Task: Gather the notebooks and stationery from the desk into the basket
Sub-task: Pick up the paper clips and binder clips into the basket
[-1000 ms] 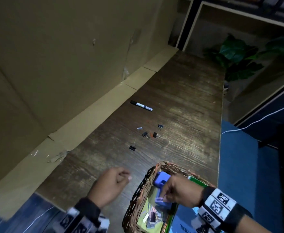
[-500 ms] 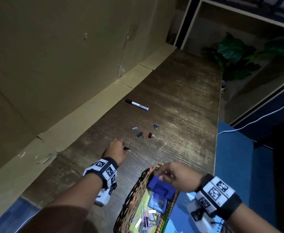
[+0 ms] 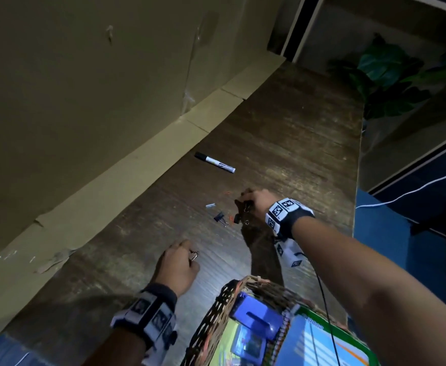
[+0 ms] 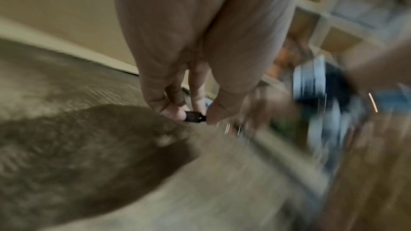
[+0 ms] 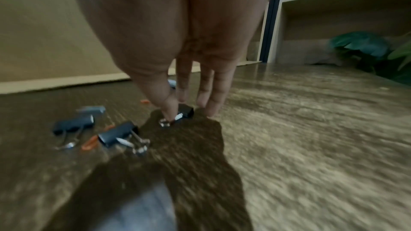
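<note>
Both hands pick binder clips off the desk (image 3: 309,154); the basket (image 3: 216,315) sits at the near edge.

Largest first: one basket with notebooks (image 3: 322,336) already inside, one marker (image 3: 214,162) far off near the wall. Right hand (image 3: 256,202) pinches a clip (image 5: 185,112) by thumb and finger; left hand (image 3: 177,265) is clamped on another clip (image 4: 194,116). Two clips (image 5: 118,134) lie loose beside, plus one staple strip (image 5: 93,109). Best judged: pinch the clip body, lift straight, drop over the basket.

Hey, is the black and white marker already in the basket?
No, the marker lies on the desk near the wall, far from the basket.
</note>
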`<state>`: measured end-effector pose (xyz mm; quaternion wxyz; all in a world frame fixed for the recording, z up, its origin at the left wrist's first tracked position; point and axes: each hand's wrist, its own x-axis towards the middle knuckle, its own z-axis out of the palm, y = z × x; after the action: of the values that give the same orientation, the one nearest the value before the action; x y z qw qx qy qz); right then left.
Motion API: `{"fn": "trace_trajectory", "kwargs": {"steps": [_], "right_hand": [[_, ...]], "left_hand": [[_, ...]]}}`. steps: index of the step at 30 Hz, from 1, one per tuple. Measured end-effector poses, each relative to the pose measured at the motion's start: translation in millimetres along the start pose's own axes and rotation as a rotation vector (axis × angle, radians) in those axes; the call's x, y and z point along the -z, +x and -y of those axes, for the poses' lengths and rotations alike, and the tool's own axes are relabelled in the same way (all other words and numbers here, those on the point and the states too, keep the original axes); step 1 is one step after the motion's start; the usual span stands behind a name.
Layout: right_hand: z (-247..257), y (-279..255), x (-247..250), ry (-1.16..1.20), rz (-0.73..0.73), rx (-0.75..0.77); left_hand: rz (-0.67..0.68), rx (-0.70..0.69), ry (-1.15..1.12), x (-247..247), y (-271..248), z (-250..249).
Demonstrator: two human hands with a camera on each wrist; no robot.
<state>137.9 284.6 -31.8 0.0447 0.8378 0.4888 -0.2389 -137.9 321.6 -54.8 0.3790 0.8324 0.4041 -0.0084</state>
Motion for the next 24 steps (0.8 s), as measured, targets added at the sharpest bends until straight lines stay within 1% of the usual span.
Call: {"fn": "trace_trajectory", "kwargs": {"steps": [1, 3, 4, 6, 9, 11, 13, 15, 18, 20, 22, 24], "right_hand": [[-4.4, 6.7, -4.6, -0.032, 0.021, -0.011], [-3.8, 5.8, -7.5, -0.044, 0.016, 0.01], [-4.3, 5.9, -9.7, -0.044, -0.004, 0.016], [-6.6, 5.4, -13.3, -0.031, -0.041, -0.011], [-8.7, 2.0, -12.5, -0.009, -0.051, -0.049], [-9.1, -5.9, -8.1, -0.014, -0.034, -0.051], [-9.1, -18.7, -0.4, -0.006, -0.036, -0.071], [-9.2, -31.4, 7.6, 0.055, -0.106, -0.096], [-7.6, -59.6, 21.6, 0.195, -0.19, -0.1], [-5.9, -83.5, 27.1, 0.272, -0.208, -0.092], [-2.8, -108.6, 26.3, 0.326, -0.192, -0.066], [4.5, -138.4, 21.7, 0.397, -0.142, -0.025]], "left_hand": [[0.008, 0.017, -0.071, 6.3, -7.9, 0.5], [-0.017, 0.047, -0.24, 20.9, -29.4, -4.3], [-0.017, 0.028, -0.324, 24.9, -43.8, -8.2], [0.053, -0.044, -0.407, 29.2, -76.7, -21.7], [0.22, -0.166, -0.318, 24.6, -116.2, -38.1], [0.334, -0.272, -0.221, 17.4, -130.3, -43.6], [0.392, -0.332, -0.073, 15.2, -138.2, -49.2], [0.427, -0.339, 0.03, 11.2, -145.6, -53.3], [0.52, -0.336, 0.137, 9.3, -153.2, -63.7], [0.537, -0.344, 0.125, 10.8, -156.7, -64.7], [0.492, -0.368, 0.079, 13.9, -164.1, -60.2], [0.426, -0.393, -0.023, 15.1, -170.0, -52.6]]}}
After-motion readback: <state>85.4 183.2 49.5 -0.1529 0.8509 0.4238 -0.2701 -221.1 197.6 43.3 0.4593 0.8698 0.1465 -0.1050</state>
